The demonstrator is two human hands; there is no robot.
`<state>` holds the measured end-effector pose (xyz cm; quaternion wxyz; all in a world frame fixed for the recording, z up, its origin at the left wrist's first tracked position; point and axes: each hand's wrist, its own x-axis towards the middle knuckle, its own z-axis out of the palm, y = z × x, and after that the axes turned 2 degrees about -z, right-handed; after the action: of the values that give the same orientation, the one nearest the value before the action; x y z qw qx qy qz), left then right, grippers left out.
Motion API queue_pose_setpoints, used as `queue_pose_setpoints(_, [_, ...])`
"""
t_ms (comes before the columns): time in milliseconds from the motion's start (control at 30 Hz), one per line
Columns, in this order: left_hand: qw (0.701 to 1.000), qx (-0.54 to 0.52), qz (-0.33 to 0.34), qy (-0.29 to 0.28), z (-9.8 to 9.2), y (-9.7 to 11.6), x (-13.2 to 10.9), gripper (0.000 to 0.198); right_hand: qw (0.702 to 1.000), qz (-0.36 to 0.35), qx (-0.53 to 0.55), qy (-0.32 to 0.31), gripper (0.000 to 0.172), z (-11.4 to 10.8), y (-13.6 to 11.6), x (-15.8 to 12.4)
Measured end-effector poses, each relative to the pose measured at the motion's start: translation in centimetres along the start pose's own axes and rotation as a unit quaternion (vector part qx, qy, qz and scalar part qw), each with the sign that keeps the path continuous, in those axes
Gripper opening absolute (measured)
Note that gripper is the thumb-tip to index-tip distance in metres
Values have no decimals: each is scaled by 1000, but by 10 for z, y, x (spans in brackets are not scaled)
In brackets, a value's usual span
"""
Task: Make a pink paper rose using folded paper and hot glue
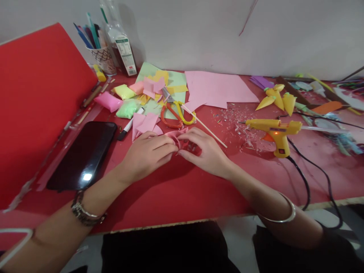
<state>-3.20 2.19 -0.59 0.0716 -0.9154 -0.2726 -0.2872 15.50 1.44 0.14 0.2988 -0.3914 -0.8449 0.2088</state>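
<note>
My left hand [148,153] and my right hand [203,149] meet at the middle of the red table [176,193], both pinching a small folded pink paper piece [178,136] pressed on the tabletop. Their fingers are curled and closed around it, hiding most of it. Loose pink paper cut-outs [146,125] lie just behind my left hand. A thin wooden stick [204,127] runs diagonally past my right hand's fingertips.
Orange and yellow scissors [173,113] lie behind the hands. A yellow glue gun [274,132] stands at the right with black cords. A black phone [83,153] lies left, beside a red board [40,98]. Pink sheet [217,89], yellow cones [277,98], pen cup [102,57].
</note>
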Motion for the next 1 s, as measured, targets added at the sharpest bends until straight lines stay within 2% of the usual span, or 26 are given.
queue_pose_setpoints(233, [1000, -25, -9, -2, 0, -1, -1, 12, 1000, -10, 17, 4, 20, 0, 2, 1])
queue_pose_setpoints(433, [999, -46, -15, -7, -1, 1, -1, 13, 1000, -16, 16, -13, 29, -1, 0, 0])
queue_pose_setpoints(533, [999, -49, -15, -10, -2, 1, 0, 15, 999, -12, 24, -24, 28, -1, 0, 1])
queue_pose_setpoints(833, [995, -88, -49, 21, -3, 3, 1, 14, 999, 0, 46, -28, 21, -1, 0, 1])
queue_pose_setpoints(1000, [995, -88, -50, 21, -3, 3, 2, 14, 999, -12, 14, -26, 28, -1, 0, 0])
